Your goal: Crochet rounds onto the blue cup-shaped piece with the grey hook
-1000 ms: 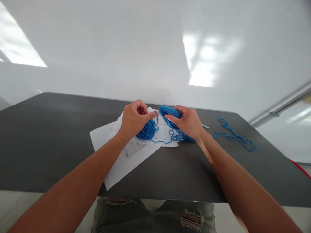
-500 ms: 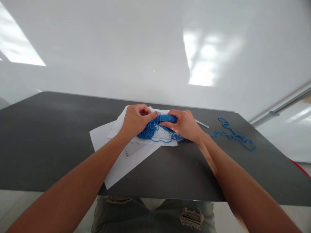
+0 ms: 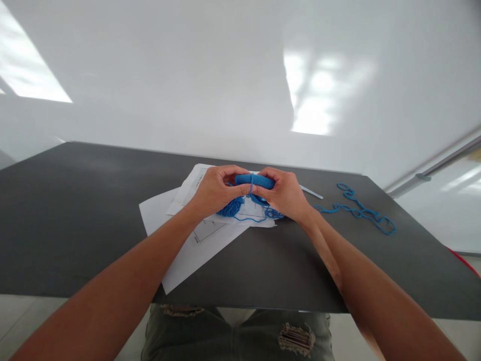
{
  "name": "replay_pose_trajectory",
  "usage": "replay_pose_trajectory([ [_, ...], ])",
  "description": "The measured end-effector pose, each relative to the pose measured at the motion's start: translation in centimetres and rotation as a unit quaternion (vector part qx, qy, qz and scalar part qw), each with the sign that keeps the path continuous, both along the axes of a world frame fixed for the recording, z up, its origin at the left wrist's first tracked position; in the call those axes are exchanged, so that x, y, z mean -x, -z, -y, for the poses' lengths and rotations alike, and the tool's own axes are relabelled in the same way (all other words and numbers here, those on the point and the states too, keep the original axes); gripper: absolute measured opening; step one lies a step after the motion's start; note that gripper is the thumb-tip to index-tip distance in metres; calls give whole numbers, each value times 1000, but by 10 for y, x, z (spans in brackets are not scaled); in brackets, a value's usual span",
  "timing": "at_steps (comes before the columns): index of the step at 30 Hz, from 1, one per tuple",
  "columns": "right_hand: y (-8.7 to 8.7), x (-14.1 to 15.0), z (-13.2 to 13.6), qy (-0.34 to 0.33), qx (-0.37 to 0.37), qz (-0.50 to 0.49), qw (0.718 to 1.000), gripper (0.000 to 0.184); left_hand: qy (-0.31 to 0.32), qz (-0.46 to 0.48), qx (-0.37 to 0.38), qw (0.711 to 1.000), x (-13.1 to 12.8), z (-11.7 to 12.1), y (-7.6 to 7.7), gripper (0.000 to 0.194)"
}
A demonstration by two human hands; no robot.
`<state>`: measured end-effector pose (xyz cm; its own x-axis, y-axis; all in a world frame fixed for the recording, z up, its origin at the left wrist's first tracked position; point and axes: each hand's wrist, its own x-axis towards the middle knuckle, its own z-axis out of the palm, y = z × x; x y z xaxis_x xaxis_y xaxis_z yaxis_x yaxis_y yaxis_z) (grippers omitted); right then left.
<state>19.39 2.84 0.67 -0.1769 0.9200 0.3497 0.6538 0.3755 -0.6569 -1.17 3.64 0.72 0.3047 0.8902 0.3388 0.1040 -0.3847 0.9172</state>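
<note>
My right hand (image 3: pixel 287 193) grips a thick blue ring (image 3: pixel 261 181) with a knitted-looking surface, thumb in front and fingers over the top. My left hand (image 3: pixel 215 189) is closed on the ring's left side, its thumb tip meeting the right thumb. One strand of blue yarn (image 3: pixel 251 181) stands upright across the ring's front, by the thumb tips. Below my left hand lies a bundle of blue yarn (image 3: pixel 232 206). A looser tangle of yarn (image 3: pixel 273 214) sits under my right hand, partly hidden by it.
White printed sheets (image 3: pixel 184 265) overlap beneath the yarn on the dark grey table (image 3: pixel 93 225). A thin, pale stick (image 3: pixel 312 192) lies behind my right hand. Loose blue yarn (image 3: pixel 363 212) trails off to the right. A white wall (image 3: pixel 188 100) rises behind the table.
My right hand has brought the ring left and levelled it from a tilt. My left hand, earlier pinching just the yarn strand, has shifted right and closed on the ring too.
</note>
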Motion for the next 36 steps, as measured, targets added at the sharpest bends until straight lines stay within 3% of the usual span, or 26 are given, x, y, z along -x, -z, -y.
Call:
replay_pose_trajectory([
  [5,-1,3,3,-35,23,-35,999,32,17,0,-2,1000,-2,3,0,32],
  [8,-6,1,6,-92,50,-43,994,46,-25,-21,-48,998,-3,4,-1,26],
  [11,-11,0,9,-133,-10,-108,985,44,-85,-60,-121,987,-2,5,-3,23],
  [14,-11,5,11,-98,-68,-146,982,28,-119,-92,-161,975,0,6,-4,26],
  [18,-7,19,12,-34,-64,-138,988,22,-126,-122,-188,966,0,7,-3,27],
  [22,-5,21,10,-51,-42,-194,979,15,-123,-129,-182,967,2,6,-5,33],
  [26,-8,14,8,-38,-9,-243,969,20,-125,-133,-200,963,6,4,-9,38],
  [31,-10,16,11,-16,-35,-207,978,23,-139,-138,-221,955,7,4,-10,37],
  [36,-6,21,11,-27,-42,-196,979,14,-126,-145,-227,955,7,5,-12,36],
])
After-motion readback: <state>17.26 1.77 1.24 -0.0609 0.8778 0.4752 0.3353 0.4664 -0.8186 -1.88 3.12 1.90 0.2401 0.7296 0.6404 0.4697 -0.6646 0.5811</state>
